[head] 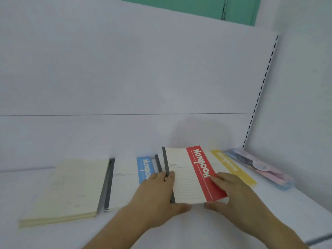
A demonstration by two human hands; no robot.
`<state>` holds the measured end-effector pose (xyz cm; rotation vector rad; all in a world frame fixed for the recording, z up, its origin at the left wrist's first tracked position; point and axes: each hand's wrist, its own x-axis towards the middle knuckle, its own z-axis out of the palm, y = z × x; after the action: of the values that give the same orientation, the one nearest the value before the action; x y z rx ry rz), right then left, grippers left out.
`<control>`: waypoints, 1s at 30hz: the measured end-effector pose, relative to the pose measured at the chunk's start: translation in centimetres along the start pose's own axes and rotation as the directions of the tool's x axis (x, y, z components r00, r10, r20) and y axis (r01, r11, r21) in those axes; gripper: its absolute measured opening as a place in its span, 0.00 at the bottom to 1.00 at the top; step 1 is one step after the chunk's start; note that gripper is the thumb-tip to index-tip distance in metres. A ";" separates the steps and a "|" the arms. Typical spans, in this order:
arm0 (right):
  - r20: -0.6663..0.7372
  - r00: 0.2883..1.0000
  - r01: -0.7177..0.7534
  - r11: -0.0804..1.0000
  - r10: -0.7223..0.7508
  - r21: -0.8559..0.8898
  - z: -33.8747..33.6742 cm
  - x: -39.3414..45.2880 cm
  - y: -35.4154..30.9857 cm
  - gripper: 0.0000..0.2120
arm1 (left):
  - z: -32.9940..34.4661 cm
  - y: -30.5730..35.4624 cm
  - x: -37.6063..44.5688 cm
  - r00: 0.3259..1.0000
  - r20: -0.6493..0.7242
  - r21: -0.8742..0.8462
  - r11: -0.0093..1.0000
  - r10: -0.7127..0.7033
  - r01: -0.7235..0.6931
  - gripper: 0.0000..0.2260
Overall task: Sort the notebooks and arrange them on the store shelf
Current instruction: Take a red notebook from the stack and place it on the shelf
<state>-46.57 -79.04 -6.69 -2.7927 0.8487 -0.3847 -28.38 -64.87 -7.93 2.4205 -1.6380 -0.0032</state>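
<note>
Red-banded notebook [190,175] | gripped by both hands | over shelf [179,229]

1. This looks like a shop, at a display shelf [206,229] that is white and flat.
2. The white back panel [125,69] stands up behind the shelf, like the walls of store racks.
3. On the right is a slotted metal strip [258,94] with a row of small dark holes, the kind that holds shelf brackets.
4. Goods lie in a row for sale: a cream notebook [68,187], a blue notebook [143,168], a red notebook [194,175] and a yellow notebook [231,168], three with the word "Notebook" printed on them.
5. A clear packet [264,168] of pastel things lies in the corner.
6. A green door [197,8] shows above the panel.
</note>
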 end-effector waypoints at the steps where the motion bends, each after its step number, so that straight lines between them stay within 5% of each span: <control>1: 0.017 0.999 0.032 0.999 -0.032 -0.006 0.1 0.9 0.5 0.38 | 0.3 0.0 0.5 1.000 -0.013 0.005 1.000 -0.013 0.013 0.42; 6: 0.073 0.977 0.204 0.978 -0.201 -0.041 1.6 4.7 2.9 0.38 | 1.9 -0.3 1.8 0.992 0.019 0.057 0.990 -0.129 0.127 0.43; 13: 0.079 0.936 0.349 0.935 -0.343 -0.067 3.7 6.8 5.2 0.44 | 2.3 0.0 2.8 0.978 0.035 0.154 0.968 -0.205 0.198 0.32; 17: 0.069 0.920 0.389 0.920 -0.386 -0.041 3.8 7.2 5.9 0.36 | 2.4 -0.1 3.1 0.971 0.064 0.144 0.965 -0.228 0.217 0.31; 24: 0.095 0.913 0.404 0.911 -0.397 -0.077 3.6 7.3 5.7 0.37 | 1.7 -0.5 3.6 0.964 0.138 0.068 0.973 -0.227 0.220 0.25; 30: 0.138 0.921 0.359 0.931 -0.365 0.064 3.1 8.1 6.1 0.37 | 1.2 -0.4 3.4 0.957 0.193 0.016 0.976 -0.217 0.218 0.22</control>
<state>-42.22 -88.26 -9.71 -2.8947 0.2848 -0.2383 -26.84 -68.09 -8.72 2.6549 -1.4295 -0.2870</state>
